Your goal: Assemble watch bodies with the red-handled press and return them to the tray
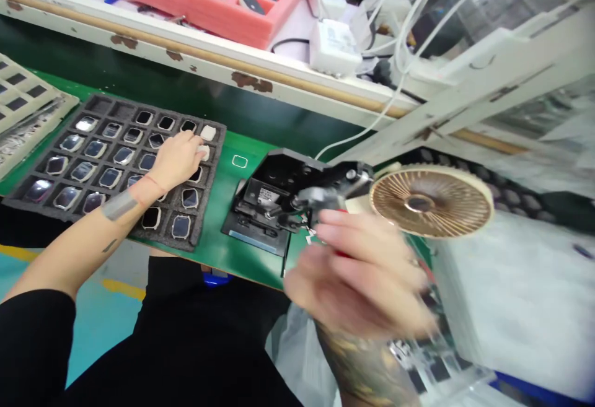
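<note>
Resting at frame left, watch-like cases (110,177) fill most pockets of a dark foam tray (121,111); how many are finished cannot be told. Among them reaches the left hand (174,159), fingers bunched, grip unclear. Right of centre, the blurred right hand (360,271) curls near a black fixture (264,196), its hold hidden.

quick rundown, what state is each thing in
left hand: reaching over gray foam tray
right hand: blurred, grip unclear
gray foam tray: holds watch-like pieces
white frame: flat on green table
black fixture: open or shut unclear
pink foam tray: holds dark pieces
fan: spinning or still unclear
</note>
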A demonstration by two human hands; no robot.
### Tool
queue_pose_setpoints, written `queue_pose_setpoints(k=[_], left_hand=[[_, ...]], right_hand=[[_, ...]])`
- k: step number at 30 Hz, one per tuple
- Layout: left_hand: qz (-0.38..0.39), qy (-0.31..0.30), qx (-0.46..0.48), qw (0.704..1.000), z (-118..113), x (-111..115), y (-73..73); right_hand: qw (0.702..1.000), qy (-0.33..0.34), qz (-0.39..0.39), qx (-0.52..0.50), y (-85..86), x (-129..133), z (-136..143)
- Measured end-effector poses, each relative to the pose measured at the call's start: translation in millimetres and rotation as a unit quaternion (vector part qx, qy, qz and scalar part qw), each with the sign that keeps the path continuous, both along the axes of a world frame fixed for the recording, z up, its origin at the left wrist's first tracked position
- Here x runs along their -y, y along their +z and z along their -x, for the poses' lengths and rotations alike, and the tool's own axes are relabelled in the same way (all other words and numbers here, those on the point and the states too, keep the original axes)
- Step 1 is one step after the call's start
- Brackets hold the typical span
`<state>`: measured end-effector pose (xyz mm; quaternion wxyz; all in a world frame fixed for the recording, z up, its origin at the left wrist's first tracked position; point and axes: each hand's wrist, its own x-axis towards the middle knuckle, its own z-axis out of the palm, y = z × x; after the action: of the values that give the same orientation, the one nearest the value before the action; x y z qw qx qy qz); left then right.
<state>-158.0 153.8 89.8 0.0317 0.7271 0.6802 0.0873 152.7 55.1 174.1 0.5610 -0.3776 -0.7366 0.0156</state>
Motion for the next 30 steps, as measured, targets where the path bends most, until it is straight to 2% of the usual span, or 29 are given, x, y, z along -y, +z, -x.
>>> queue_pose_setpoints(k=[1, 3, 4, 6, 8, 9, 11, 13, 15, 17, 20, 22, 23, 24, 25, 27, 29, 30], left_hand=[[0.015, 0.005, -0.032, 0.999, -3, 8, 3.0], [0.051, 0.004, -0.098, 0.994, -10, 23, 7.5], [0.063, -0.001, -0.121, 0.991, -13, 28, 9.2], [0.074, -0.005, -0.146, 0.987, -19, 35, 12.7], [0.093, 0.001, -0.154, 0.984, -27, 38, 17.6], [0.103, -0.002, -0.156, 0.982, -31, 40, 20.5], [0.122, -0.012, -0.164, 0.979, -39, 42, 26.0], [0.117, -0.017, -0.177, 0.977, -45, 45, 28.7], [0.108, 0.000, -0.188, 0.976, -47, 45, 27.4], [0.099, 0.022, -0.186, 0.977, -44, 43, 23.4], [0.078, 0.079, -0.135, 0.985, -33, 45, 18.1], [0.034, 0.113, -0.035, 0.992, -30, 59, 16.1], [0.008, 0.121, 0.050, 0.991, -32, 70, 14.8], [-0.011, 0.119, 0.156, 0.981, -38, 84, 12.7], [-0.018, 0.110, 0.278, 0.954, -47, 100, 9.4], [0.023, 0.076, 0.508, 0.858, -75, 133, -2.3], [0.094, 0.043, 0.633, 0.767, -109, 158, -20.2], [0.137, 0.026, 0.658, 0.740, -125, 166, -30.5]], right_hand=[[0.997, 0.018, -0.072, 0.016, -18.6, 0, -2], [0.989, 0.030, -0.139, 0.044, -46.9, -3, -10], [0.987, 0.010, -0.156, 0.038, -55.8, -4, -16], [0.986, -0.076, -0.151, 0.001, -66.1, 1, -33], [0.986, -0.147, -0.084, -0.013, -74.2, 11, -53], [0.988, -0.153, -0.008, 0.010, -80.1, 18, -62], [0.974, -0.117, 0.160, 0.110, -97.5, 32, -75], [0.931, -0.083, 0.267, 0.233, -120.5, 43, -80], [0.891, -0.094, 0.306, 0.321, -142.9, 51, -77], [0.876, -0.120, 0.313, 0.346, -158.6, 56, -72], [0.899, -0.117, 0.324, 0.272, -163.4, 61, -76], [0.925, -0.081, 0.344, 0.143, -156.3, 66, -88], [0.932, -0.047, 0.352, 0.072, -151.0, 69, -96], [0.934, -0.001, 0.358, 0.009, -145.3, 73, -104], [0.931, 0.050, 0.361, -0.040, -139.7, 76, -110], [0.921, 0.128, 0.357, -0.088, -130.3, 83, -118], [0.929, 0.121, 0.335, -0.097, -124.9, 86, -118], [0.941, 0.086, 0.314, -0.095, -123.9, 85, -115]])
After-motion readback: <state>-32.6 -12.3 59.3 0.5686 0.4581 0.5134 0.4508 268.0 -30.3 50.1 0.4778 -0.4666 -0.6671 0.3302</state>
